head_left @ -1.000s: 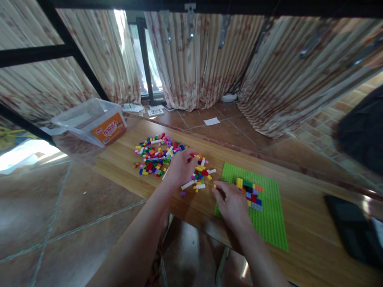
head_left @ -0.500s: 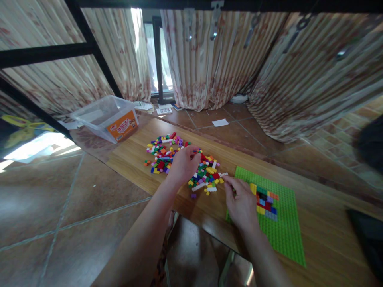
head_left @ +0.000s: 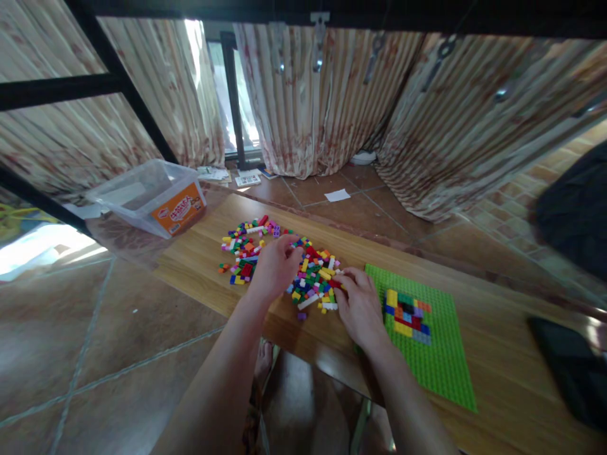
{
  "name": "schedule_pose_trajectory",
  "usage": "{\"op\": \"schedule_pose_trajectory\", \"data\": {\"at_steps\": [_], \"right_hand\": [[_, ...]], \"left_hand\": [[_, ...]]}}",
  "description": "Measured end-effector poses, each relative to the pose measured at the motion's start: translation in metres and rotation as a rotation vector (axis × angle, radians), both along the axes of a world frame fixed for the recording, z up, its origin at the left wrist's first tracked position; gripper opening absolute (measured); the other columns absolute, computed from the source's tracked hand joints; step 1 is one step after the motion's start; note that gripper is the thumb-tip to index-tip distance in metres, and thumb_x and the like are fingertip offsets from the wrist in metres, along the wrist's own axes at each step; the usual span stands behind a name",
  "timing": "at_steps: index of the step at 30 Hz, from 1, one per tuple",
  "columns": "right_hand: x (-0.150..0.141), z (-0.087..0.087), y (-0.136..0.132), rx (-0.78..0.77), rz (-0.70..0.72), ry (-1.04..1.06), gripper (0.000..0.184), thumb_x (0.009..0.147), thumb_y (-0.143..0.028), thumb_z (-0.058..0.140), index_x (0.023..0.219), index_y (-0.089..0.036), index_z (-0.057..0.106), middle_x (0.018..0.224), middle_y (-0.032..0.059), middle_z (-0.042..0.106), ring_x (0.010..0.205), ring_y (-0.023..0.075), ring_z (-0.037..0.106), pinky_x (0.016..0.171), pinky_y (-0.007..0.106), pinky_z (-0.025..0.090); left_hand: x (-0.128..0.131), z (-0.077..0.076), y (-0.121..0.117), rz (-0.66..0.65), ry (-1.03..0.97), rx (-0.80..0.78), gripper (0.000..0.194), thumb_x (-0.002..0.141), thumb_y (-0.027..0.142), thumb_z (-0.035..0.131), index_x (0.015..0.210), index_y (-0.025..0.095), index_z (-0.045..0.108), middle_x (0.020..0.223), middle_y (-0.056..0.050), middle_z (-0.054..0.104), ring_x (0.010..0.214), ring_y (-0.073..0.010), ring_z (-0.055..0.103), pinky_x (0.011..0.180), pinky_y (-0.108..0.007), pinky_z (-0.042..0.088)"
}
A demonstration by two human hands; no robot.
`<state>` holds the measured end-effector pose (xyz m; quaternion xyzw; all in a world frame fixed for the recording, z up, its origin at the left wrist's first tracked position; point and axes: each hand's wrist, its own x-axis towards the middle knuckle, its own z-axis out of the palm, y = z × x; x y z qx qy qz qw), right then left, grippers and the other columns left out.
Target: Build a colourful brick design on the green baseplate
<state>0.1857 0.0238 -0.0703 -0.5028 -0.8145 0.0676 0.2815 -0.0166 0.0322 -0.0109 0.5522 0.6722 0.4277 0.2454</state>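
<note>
A heap of small coloured bricks (head_left: 279, 262) lies on the wooden table (head_left: 497, 373). My left hand (head_left: 272, 268) rests on the heap's middle, fingers curled down among the bricks. My right hand (head_left: 360, 303) reaches into the heap's right edge, fingertips pinched at a small brick I cannot make out. Right of it lies a green baseplate (head_left: 441, 354) with a small patch of mixed-colour bricks (head_left: 406, 311) pressed onto it.
A clear plastic tub (head_left: 152, 199) with an orange label sits at the table's far left corner. A dark flat object (head_left: 569, 366) lies at the table's right end. Curtains (head_left: 332, 95) hang behind, papers lie on the tiled floor (head_left: 71, 328).
My right hand moved left from the baseplate's edge into the brick heap. My left hand swept bricks rightward, bunching the heap closer to the baseplate.
</note>
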Motion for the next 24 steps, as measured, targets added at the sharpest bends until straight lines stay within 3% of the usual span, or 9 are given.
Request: {"op": "schedule_pose_trajectory", "data": {"at_steps": [6, 9, 13, 17, 20, 24], "right_hand": [[0.005, -0.003, -0.004, 0.016, 0.028, 0.133, 0.019, 0.091, -0.029, 0.054, 0.1, -0.019, 0.068, 0.114, 0.0119, 0.062, 0.106, 0.0267, 0.055, 0.093, 0.045, 0.047], [0.006, 0.0, -0.007, -0.027, 0.019, 0.154, 0.021, 0.092, -0.031, 0.052, 0.1, -0.02, 0.067, 0.106, 0.0105, 0.066, 0.101, 0.0262, 0.057, 0.09, 0.045, 0.047], [0.007, 0.001, -0.008, -0.049, 0.01, 0.136, 0.023, 0.092, -0.033, 0.051, 0.101, -0.02, 0.068, 0.1, 0.01, 0.069, 0.097, 0.0265, 0.058, 0.087, 0.045, 0.047], [0.008, -0.001, -0.007, -0.047, 0.006, 0.143, 0.026, 0.092, -0.035, 0.052, 0.104, -0.019, 0.068, 0.103, 0.011, 0.069, 0.098, 0.0271, 0.058, 0.087, 0.045, 0.047], [0.009, -0.002, -0.007, -0.062, 0.012, 0.151, 0.027, 0.092, -0.036, 0.051, 0.104, -0.018, 0.069, 0.104, 0.0114, 0.069, 0.099, 0.0269, 0.059, 0.088, 0.044, 0.047], [0.011, -0.003, -0.006, -0.078, 0.025, 0.165, 0.027, 0.092, -0.037, 0.051, 0.103, -0.019, 0.069, 0.104, 0.0104, 0.069, 0.099, 0.0261, 0.06, 0.089, 0.044, 0.047]], "left_hand": [[-0.034, 0.002, 0.006, 0.198, -0.11, 0.048, 0.032, 0.083, 0.024, 0.055, 0.11, 0.012, 0.068, 0.072, -0.004, 0.071, 0.063, -0.0159, 0.064, 0.057, -0.023, 0.044], [-0.047, 0.002, 0.004, 0.224, -0.064, 0.005, 0.033, 0.083, 0.023, 0.054, 0.111, 0.011, 0.068, 0.071, -0.004, 0.07, 0.061, -0.0153, 0.062, 0.057, -0.023, 0.044], [-0.047, 0.003, -0.002, 0.133, 0.128, -0.074, 0.032, 0.081, 0.019, 0.057, 0.11, 0.013, 0.071, 0.079, -0.005, 0.072, 0.067, -0.0159, 0.063, 0.064, -0.026, 0.048], [-0.038, 0.001, -0.005, -0.011, 0.304, -0.123, 0.038, 0.076, 0.014, 0.061, 0.113, 0.018, 0.071, 0.102, -0.008, 0.073, 0.089, -0.0206, 0.066, 0.082, -0.031, 0.051], [-0.032, -0.001, -0.003, -0.032, 0.413, -0.152, 0.041, 0.076, 0.015, 0.063, 0.116, 0.021, 0.071, 0.117, -0.01, 0.068, 0.104, -0.0242, 0.064, 0.094, -0.035, 0.049], [-0.026, -0.003, -0.002, -0.035, 0.485, -0.197, 0.043, 0.08, 0.019, 0.062, 0.122, 0.024, 0.068, 0.121, -0.01, 0.065, 0.107, -0.0247, 0.064, 0.096, -0.036, 0.048]]}}
